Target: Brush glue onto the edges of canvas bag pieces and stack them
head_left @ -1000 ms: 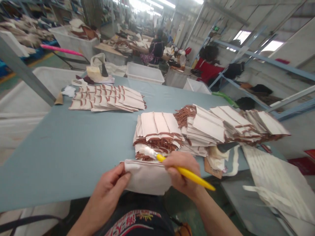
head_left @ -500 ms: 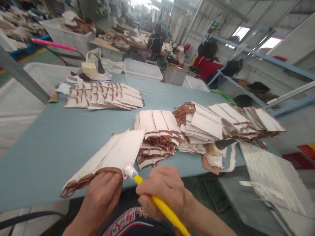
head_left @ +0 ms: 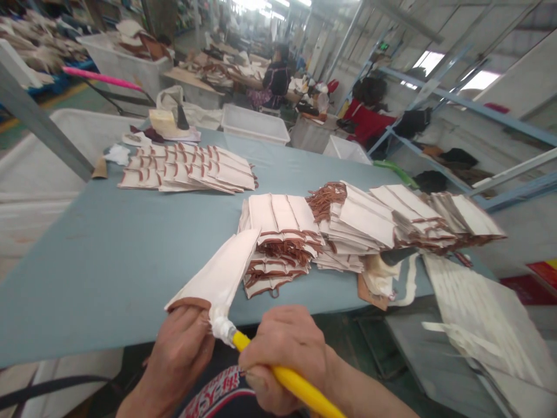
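My left hand [head_left: 185,342] is closed on the brown-trimmed near edge of a cream fabric piece [head_left: 217,270], which slants up to the right over the table. The far tip of the piece rests against a stack of similar panels [head_left: 282,215]. My right hand [head_left: 291,354] grips the yellow handle of a brush [head_left: 237,338]. Its white-coated bristles touch the near right corner of the piece, just beside my left fingers. The fingertips of my left hand are hidden beneath the fabric.
More cream panels with brown edging [head_left: 187,168] lie at the far left of the blue-grey table [head_left: 96,255]. Further stacks [head_left: 365,217] line the right side, near a block with pale cloth [head_left: 378,276]. White bins [head_left: 255,123] stand beyond the far edge. A person [head_left: 277,75] sits in the background.
The fabric in my left hand now shows a single smooth panel, where several seamed layers spread further left before. The brush tip has moved slightly left and nearer to me.
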A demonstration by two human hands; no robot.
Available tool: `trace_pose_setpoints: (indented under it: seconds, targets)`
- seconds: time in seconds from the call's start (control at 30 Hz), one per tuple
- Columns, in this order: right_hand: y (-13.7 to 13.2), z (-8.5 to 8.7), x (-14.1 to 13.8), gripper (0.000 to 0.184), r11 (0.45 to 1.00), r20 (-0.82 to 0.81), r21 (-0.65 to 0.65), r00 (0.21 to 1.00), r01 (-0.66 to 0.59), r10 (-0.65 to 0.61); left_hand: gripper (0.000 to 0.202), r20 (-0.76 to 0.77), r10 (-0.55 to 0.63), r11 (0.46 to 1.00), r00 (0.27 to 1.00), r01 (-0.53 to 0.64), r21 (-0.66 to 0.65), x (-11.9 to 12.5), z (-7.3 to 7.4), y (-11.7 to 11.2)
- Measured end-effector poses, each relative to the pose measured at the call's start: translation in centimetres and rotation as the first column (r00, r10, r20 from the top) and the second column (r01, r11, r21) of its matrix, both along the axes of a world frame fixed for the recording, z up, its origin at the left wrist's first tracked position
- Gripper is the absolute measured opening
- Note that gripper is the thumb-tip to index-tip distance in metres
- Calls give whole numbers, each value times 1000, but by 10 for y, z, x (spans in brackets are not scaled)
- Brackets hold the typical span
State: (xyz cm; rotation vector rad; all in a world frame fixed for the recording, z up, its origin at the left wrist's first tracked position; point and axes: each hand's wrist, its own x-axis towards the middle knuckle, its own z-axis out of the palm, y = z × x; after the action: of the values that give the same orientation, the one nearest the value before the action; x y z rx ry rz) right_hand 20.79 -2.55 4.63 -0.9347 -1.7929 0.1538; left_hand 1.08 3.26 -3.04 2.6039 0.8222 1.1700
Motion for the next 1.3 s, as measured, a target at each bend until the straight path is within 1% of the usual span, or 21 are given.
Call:
trace_pose_setpoints:
  seconds: [0.07, 0.13, 0.2, 0.3, 0.33, 0.37, 0.43, 0.47, 0.5, 0.53, 0.63, 0.7, 0.73, 0.77, 0.83, 0.9, 0.97, 1.03, 1.1, 1.2, 1.3]
  targets:
    - [-6, 0, -4, 28, 998, -106, -27, 993, 49, -52, 28, 5, -22, 1000, 1000, 22, -21, -2, -4, 0]
    - [-12, -2, -5, 26, 994, -160, -67, 982, 88, -98, 28, 26, -30, 999, 999, 31, -31, -3, -5, 0]
    - [-15, -4, -1, 22, 994, -220, -80, 971, 77, -93, 28, 46, -37, 998, 998, 39, -49, -2, -3, 0]
    - [-1, -6, 16, 18, 987, -341, -152, 934, 56, -105, 28, 56, -69, 989, 996, 76, -129, 2, 0, -2]
    - [9, -8, 22, 18, 980, -342, -189, 931, 63, -126, 27, 61, -77, 982, 995, 86, -170, 4, 0, -4]
    - [22, -11, 29, 17, 976, -288, -211, 951, 55, -116, 27, 69, -78, 972, 995, 91, -217, 4, -1, -5]
    - [49, -24, 39, 18, 977, -100, -200, 990, 77, -98, 26, 88, -63, 937, 994, 89, -337, 4, -5, -8]
    - [60, -34, 41, 21, 981, -22, -174, 996, 81, -86, 25, 95, -47, 906, 994, 82, -416, 4, -7, -9]
    - [70, -46, 41, 23, 988, 37, -136, 997, 78, -74, 24, 103, -24, 860, 994, 73, -506, 3, -10, -10]
    - [76, -60, 39, 25, 992, 64, -102, 996, 69, -63, 25, 113, 3, 800, 994, 66, -596, 2, -13, -12]
    - [79, -104, 26, 25, 998, 54, -19, 997, 52, -51, 28, 185, 107, 597, 977, 86, -798, 1, -20, -16]
    - [77, -127, 15, 28, 997, 15, 4, 997, 75, -75, 26, 264, 207, 435, 942, 153, -887, 3, -23, -19]
    - [77, -136, 10, 29, 995, -10, 7, 995, 101, -101, 25, 294, 258, 342, 920, 197, -919, 4, -24, -21]
    - [77, -142, 6, 30, 992, -35, 9, 991, 130, -129, 26, 312, 306, 253, 899, 239, -937, 4, -26, -22]
    - [79, -148, 1, 30, 986, -69, 14, 984, 164, -162, 37, 328, 404, 118, 854, 307, -944, 4, -30, -23]
    - [81, -148, -1, 27, 989, -74, 35, 987, 143, -140, 55, 307, 498, 34, 811, 336, -941, 0, -34, -22]
    - [81, -144, -3, 24, 994, -57, 71, 995, 83, -79, 66, 254, 584, -48, 771, 345, -937, -4, -37, -19]
    - [78, -139, -5, 22, 994, -31, 107, 999, 16, -13, 67, 195, 618, -111, 761, 330, -937, -7, -39, -15]
    - [72, -135, -9, 23, 990, -17, 134, 999, -34, 36, 64, 168, 629, -130, 759, 316, -940, -8, -39, -11]
    - [57, -123, -15, 26, 990, -50, 135, 998, -39, 47, 66, 172, 645, -92, 744, 299, -950, -7, -32, -6]
    - [38, -95, -15, 30, 996, -130, 85, 991, 31, -19, 61, 171, 629, -53, 758, 262, -964, -11, -19, -6]
